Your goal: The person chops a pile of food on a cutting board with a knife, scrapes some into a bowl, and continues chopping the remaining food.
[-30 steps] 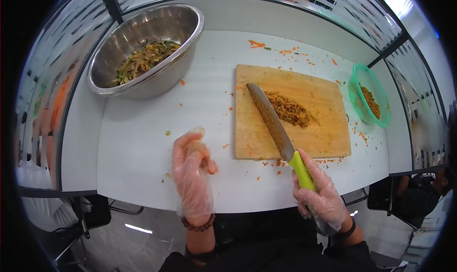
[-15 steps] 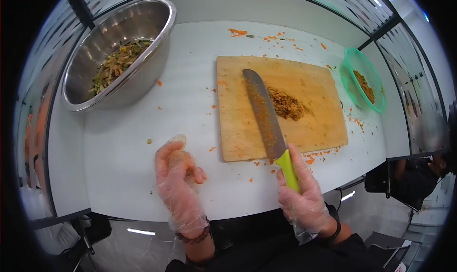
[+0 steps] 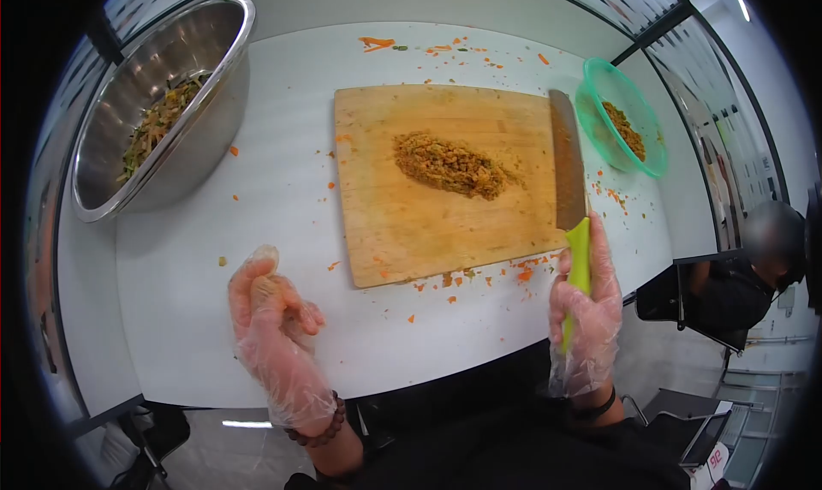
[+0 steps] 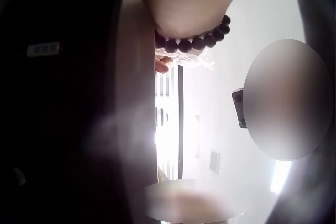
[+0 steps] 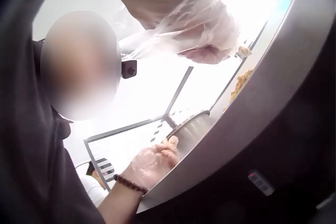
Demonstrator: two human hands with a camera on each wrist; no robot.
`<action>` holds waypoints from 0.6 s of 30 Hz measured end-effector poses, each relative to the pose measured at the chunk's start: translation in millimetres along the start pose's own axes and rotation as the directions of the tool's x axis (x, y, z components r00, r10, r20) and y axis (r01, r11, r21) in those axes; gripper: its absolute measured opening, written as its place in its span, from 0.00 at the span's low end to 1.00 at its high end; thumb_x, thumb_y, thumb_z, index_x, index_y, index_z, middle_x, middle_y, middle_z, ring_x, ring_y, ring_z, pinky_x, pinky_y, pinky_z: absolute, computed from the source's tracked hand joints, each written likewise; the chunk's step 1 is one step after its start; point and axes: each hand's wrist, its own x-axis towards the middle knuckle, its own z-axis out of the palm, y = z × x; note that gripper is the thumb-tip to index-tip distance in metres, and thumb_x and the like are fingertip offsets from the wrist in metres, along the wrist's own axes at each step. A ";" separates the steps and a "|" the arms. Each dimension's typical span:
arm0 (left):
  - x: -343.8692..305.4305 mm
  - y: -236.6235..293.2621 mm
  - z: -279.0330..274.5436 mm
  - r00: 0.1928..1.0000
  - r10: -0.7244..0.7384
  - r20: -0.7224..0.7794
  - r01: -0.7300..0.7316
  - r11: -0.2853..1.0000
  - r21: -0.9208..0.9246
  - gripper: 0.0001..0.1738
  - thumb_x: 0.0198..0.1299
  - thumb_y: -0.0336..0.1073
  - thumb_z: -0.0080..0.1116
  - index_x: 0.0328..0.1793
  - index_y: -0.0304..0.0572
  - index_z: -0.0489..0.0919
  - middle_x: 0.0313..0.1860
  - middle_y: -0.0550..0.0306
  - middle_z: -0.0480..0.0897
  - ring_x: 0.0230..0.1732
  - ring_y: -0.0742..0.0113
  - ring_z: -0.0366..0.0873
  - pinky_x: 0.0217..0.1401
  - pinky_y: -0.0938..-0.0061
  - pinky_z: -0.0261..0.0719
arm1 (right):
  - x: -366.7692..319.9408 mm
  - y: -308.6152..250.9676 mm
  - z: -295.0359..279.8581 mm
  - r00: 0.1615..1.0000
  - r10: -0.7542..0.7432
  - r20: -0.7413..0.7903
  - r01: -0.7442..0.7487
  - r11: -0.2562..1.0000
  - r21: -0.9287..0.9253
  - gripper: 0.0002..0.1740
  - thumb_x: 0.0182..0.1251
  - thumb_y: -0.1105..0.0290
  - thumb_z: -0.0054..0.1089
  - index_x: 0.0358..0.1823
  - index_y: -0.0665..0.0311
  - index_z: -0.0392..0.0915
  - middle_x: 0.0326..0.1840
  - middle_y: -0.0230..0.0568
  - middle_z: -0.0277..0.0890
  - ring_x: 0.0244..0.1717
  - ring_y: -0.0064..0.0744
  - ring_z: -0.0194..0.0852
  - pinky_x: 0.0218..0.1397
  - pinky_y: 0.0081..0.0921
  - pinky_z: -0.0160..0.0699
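Observation:
In a clear glove, my right hand grips the lime-green handle of a large knife. The knife's smeared blade points away from me along the right edge of the wooden cutting board; whether it touches the board I cannot tell. A long heap of brownish-orange minced food lies on the board's upper middle. My gloved left hand holds nothing, its fingers loosely curled, left of the board's near corner. The right wrist view also shows the left hand.
A steel bowl of cut vegetables stands at the back left. Behind the board's right side is a green bowl with minced food. Orange scraps are scattered around the board. Low partitions border the white table. A seated person is at the right.
The knife has moved from across the board's left part, beside the heap, to its right edge. The whole heap now shows. My left hand keeps its loose curl. The head view has shifted.

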 end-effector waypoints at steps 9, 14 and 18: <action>0.4 0.9 0.3 1.000 -0.009 0.004 0.008 1.000 0.029 0.17 0.67 0.27 0.50 0.61 0.33 0.76 0.29 0.61 0.72 0.22 0.76 0.64 0.30 0.78 0.70 | -1.8 -3.4 -8.0 0.993 0.110 -0.040 -0.111 0.993 -0.024 0.51 0.57 0.89 0.47 0.85 0.52 0.48 0.51 0.35 0.64 0.21 0.14 0.64 0.15 0.12 0.67; 0.9 -0.9 0.1 1.000 0.001 0.005 -0.001 1.000 0.013 0.18 0.66 0.27 0.50 0.61 0.32 0.76 0.29 0.61 0.72 0.22 0.76 0.65 0.30 0.78 0.70 | -4.0 6.2 13.3 0.988 0.139 0.072 -0.137 0.990 -0.030 0.52 0.59 0.89 0.47 0.86 0.50 0.44 0.50 0.32 0.65 0.24 0.14 0.65 0.21 0.14 0.70; -0.2 0.2 1.6 1.000 0.001 -0.004 -0.001 0.999 0.036 0.19 0.65 0.26 0.49 0.61 0.33 0.76 0.29 0.60 0.72 0.22 0.76 0.65 0.30 0.78 0.70 | -7.0 7.6 30.0 0.946 0.175 0.273 -0.153 0.983 -0.101 0.52 0.62 0.88 0.47 0.86 0.49 0.42 0.49 0.30 0.66 0.30 0.12 0.64 0.32 0.12 0.71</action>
